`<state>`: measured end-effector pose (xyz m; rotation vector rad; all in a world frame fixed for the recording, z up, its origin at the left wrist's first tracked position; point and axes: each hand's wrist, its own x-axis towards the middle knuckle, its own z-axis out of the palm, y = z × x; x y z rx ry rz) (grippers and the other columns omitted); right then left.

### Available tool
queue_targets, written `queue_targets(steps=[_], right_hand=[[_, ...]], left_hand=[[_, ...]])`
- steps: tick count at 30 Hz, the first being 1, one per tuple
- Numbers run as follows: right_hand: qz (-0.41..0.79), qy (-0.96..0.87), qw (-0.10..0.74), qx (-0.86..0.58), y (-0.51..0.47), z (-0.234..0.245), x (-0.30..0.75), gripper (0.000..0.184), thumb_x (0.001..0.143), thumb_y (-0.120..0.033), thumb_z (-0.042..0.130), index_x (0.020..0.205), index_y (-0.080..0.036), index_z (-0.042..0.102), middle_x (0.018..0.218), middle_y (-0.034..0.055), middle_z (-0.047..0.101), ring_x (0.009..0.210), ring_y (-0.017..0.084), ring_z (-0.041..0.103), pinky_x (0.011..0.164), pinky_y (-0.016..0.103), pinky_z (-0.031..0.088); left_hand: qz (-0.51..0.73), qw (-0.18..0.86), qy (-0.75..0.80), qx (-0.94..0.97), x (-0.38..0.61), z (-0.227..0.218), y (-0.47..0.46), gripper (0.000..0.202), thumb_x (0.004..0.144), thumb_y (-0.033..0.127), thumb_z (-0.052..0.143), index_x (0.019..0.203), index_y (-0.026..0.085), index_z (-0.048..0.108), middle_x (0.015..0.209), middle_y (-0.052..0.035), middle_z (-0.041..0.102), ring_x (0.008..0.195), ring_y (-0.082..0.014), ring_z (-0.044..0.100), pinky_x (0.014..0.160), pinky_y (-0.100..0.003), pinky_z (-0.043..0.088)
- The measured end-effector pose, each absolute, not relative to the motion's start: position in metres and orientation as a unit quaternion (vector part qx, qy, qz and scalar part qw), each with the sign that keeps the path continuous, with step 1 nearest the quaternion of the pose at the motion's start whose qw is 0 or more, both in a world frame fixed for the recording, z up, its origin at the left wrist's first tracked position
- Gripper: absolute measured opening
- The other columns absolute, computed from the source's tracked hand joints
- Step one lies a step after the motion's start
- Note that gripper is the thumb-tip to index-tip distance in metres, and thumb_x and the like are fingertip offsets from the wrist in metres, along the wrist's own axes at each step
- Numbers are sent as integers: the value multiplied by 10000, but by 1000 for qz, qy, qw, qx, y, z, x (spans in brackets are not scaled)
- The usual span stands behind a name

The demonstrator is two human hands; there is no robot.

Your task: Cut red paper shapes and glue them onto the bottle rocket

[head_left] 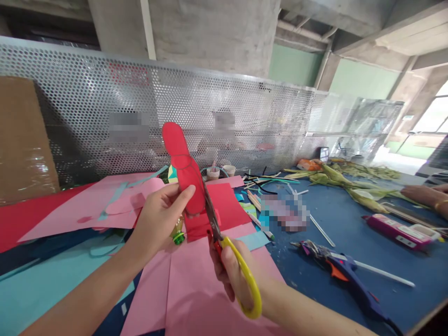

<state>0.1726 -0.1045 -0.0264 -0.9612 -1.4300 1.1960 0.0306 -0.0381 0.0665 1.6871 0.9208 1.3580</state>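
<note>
Pinched between the thumb and fingers of my left hand (pixel 164 205) is a red paper cutout (pixel 184 168), a long rounded shape with a narrower waist and pencil lines drawn on it. My right hand (pixel 234 268) grips a pair of scissors (pixel 241 270) with yellow and red handles. The scissor blades lie along the right edge of the red paper, near its lower part. Behind and below the cutout, a sheet of red paper (pixel 231 205) rests on pink paper (pixel 210 289).
Light blue paper (pixel 52 284) and more pink paper (pixel 77 200) cover the left side. A blue glue gun (pixel 346 270) lies at right, near a purple box (pixel 399 231) and corn husks (pixel 336 179). Another person's hand (pixel 423 193) rests at far right. A perforated metal screen (pixel 210 98) stands behind.
</note>
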Motion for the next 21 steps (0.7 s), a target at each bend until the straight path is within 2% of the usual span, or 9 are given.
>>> queue_targets(steps=[6, 15, 21], right_hand=[[485, -594, 497, -406, -104, -25, 173, 701, 705, -932, 327, 683, -234, 384, 503, -96, 316, 353, 41, 230, 300, 171, 248], [497, -589, 483, -416, -104, -25, 174, 718, 689, -946, 325, 689, -231, 390, 490, -104, 291, 347, 36, 211, 280, 159, 264], [511, -583, 468, -425, -107, -25, 173, 743, 655, -967, 318, 700, -228, 381, 491, -105, 324, 315, 21, 232, 278, 151, 286]], left_hand=[[535, 389, 359, 658, 31, 66, -38, 215, 779, 411, 681, 726, 203, 703, 719, -13, 705, 711, -189, 642, 672, -260, 519], [534, 397, 370, 649, 30, 65, -38, 252, 767, 452, 687, 755, 201, 700, 767, -37, 713, 756, -234, 655, 718, -326, 543], [524, 397, 368, 657, 30, 63, -38, 295, 806, 466, 660, 688, 197, 636, 713, -10, 646, 694, -185, 617, 686, -290, 521]])
